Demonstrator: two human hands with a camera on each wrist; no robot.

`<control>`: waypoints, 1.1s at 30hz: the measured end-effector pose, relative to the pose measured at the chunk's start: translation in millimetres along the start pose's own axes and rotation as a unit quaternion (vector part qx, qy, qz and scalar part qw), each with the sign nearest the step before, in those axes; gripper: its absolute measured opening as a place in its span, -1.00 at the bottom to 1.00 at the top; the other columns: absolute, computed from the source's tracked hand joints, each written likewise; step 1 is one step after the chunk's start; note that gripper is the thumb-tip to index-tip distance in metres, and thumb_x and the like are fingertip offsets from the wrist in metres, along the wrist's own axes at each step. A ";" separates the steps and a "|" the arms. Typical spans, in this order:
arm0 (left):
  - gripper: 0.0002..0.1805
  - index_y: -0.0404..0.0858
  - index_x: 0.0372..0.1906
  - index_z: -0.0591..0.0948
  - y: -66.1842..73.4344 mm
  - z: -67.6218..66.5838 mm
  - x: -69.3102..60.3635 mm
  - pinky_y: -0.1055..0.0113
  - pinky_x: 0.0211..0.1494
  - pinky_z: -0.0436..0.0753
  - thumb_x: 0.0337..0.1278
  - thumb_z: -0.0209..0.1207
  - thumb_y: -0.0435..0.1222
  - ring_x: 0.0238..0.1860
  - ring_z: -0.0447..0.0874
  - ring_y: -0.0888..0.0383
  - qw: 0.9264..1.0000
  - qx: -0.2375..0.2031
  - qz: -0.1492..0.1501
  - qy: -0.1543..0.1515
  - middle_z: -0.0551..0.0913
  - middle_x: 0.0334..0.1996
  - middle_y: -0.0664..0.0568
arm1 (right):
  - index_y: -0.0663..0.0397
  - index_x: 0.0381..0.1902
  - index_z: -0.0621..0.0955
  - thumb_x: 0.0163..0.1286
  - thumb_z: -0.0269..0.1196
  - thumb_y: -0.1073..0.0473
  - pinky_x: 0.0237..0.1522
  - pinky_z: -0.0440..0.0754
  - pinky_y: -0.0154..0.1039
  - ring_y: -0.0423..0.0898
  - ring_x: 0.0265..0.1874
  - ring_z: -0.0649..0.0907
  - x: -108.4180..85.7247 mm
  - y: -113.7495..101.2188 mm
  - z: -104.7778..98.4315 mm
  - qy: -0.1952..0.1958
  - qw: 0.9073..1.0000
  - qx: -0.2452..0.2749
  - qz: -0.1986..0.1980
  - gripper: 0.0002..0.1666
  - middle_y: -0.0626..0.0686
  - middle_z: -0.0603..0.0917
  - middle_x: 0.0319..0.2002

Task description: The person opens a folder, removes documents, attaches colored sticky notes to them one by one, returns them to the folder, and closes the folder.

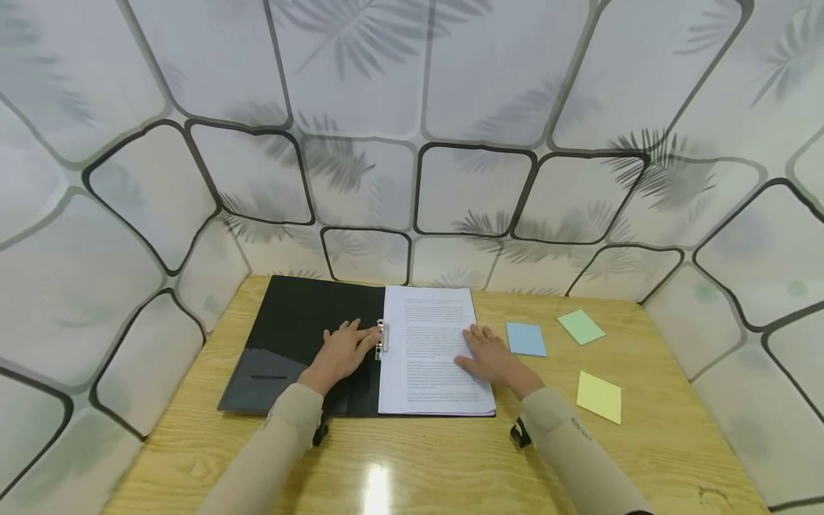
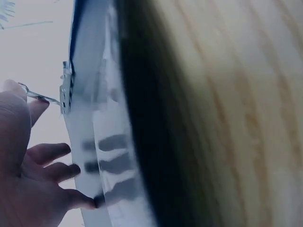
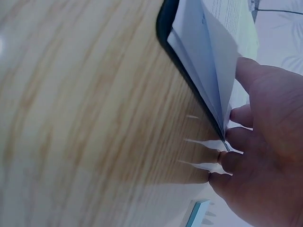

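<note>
A black clip folder (image 1: 322, 307) lies spread on the table, a stack of printed paper (image 1: 438, 350) on its right half. Along the stack's left edge sits a metal lever clip (image 1: 380, 350). My left hand (image 1: 341, 354) has thumb and forefinger at the clip; in the left wrist view they pinch its raised lever (image 2: 42, 98), other fingers spread over the folder. With fingers extended, my right hand (image 1: 494, 357) rests at the right edge of the paper. Sheet corners (image 3: 203, 61) fan slightly apart in the right wrist view.
Right of the folder lie a blue sticky-note pad (image 1: 526, 339), a green one (image 1: 581, 327) and a yellow one (image 1: 599, 397) on the wooden table (image 1: 450, 472). A patterned curtain (image 1: 476, 193) surrounds the table's back and sides.
</note>
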State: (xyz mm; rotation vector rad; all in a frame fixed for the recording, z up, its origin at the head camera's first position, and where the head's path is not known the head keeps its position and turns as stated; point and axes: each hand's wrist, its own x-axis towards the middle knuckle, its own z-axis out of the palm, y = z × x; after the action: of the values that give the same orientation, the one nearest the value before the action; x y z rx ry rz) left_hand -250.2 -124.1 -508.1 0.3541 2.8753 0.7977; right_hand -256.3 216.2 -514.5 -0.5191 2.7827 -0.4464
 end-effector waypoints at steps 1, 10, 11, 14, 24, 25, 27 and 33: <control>-0.41 -0.04 0.55 0.47 -1.3 0.2 -0.4 -0.59 0.55 -0.05 0.65 -0.05 0.11 0.63 0.09 -0.44 1.000 -0.006 0.008 0.003 0.26 0.59 -0.40 | 0.43 0.62 0.15 0.68 0.09 -0.15 0.60 0.06 0.43 0.48 0.64 0.04 0.0 0.4 0.2 0.000 1.000 0.000 0.002 -0.09 0.46 0.06 0.64; -0.46 -0.14 0.48 0.55 -3.7 4.2 3.4 -0.44 0.62 0.05 0.60 0.10 0.00 0.59 0.26 -0.36 0.999 -0.007 0.034 0.036 0.45 0.49 -0.34 | 0.42 0.62 0.16 0.68 0.08 -0.17 0.60 0.07 0.42 0.48 0.63 0.04 1.8 -1.2 2.5 -0.001 1.000 -0.003 0.001 -0.08 0.46 0.06 0.64; -0.48 -0.16 0.45 0.58 -2.0 5.6 6.1 -0.43 0.63 0.07 0.60 0.11 -0.02 0.58 0.28 -0.36 0.998 -0.013 0.034 0.045 0.48 0.47 -0.33 | 0.42 0.62 0.16 0.68 0.07 -0.17 0.60 0.07 0.42 0.48 0.63 0.05 1.8 -1.0 2.4 0.000 1.000 -0.005 0.001 -0.08 0.46 0.07 0.64; -0.55 -0.21 0.36 0.66 4.6 9.5 15.7 -0.40 0.63 0.10 0.60 0.13 -0.07 0.57 0.31 -0.36 0.996 -0.036 0.030 0.077 0.55 0.41 -0.32 | 0.42 0.62 0.17 0.68 0.08 -0.17 0.60 0.07 0.42 0.48 0.63 0.05 1.3 0.3 1.8 0.002 1.000 -0.005 0.005 -0.09 0.46 0.07 0.64; -0.58 -0.26 0.27 0.71 10.7 15.3 36.1 -0.46 0.61 0.09 0.49 0.26 -0.13 0.55 0.29 -0.44 0.987 -0.016 -0.052 0.153 0.58 0.38 -0.35 | 0.40 0.64 0.14 0.68 0.08 -0.17 0.61 0.02 0.43 0.48 0.64 0.01 0.6 4.0 4.7 -0.002 1.000 0.006 0.006 -0.08 0.45 0.04 0.65; -0.56 -0.25 0.30 0.69 10.2 15.5 36.7 -0.45 0.62 0.06 0.49 0.26 -0.12 0.57 0.26 -0.43 0.987 -0.018 -0.060 0.149 0.56 0.39 -0.35 | 0.40 0.64 0.14 0.68 0.07 -0.17 0.61 0.02 0.43 0.47 0.64 0.01 0.3 3.7 4.8 -0.003 1.000 0.007 0.006 -0.08 0.44 0.04 0.65; -0.54 -0.24 0.33 0.67 9.1 15.6 37.4 -0.44 0.63 0.05 0.50 0.25 -0.11 0.58 0.24 -0.44 0.987 -0.020 -0.067 0.143 0.53 0.42 -0.35 | 0.40 0.64 0.13 0.68 0.07 -0.17 0.62 0.01 0.42 0.48 0.64 0.01 -0.3 2.8 4.3 -0.003 1.000 0.010 0.005 -0.08 0.44 0.03 0.65; -0.53 -0.27 0.36 0.65 5.5 14.6 35.6 -0.47 0.61 0.07 0.54 0.21 -0.11 0.56 0.24 -0.49 0.990 -0.006 -0.047 0.131 0.48 0.44 -0.41 | 0.41 0.63 0.14 0.68 0.08 -0.14 0.61 0.03 0.42 0.48 0.64 0.02 -3.1 -1.7 -0.9 -0.001 1.000 0.011 0.007 -0.09 0.45 0.04 0.65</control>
State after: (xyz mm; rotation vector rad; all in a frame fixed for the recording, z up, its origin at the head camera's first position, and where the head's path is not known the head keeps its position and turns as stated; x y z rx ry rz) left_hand -280.7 -103.0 -520.1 0.1172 3.0978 0.9043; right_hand -253.3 216.1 -512.4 -0.4950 2.7750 -0.4717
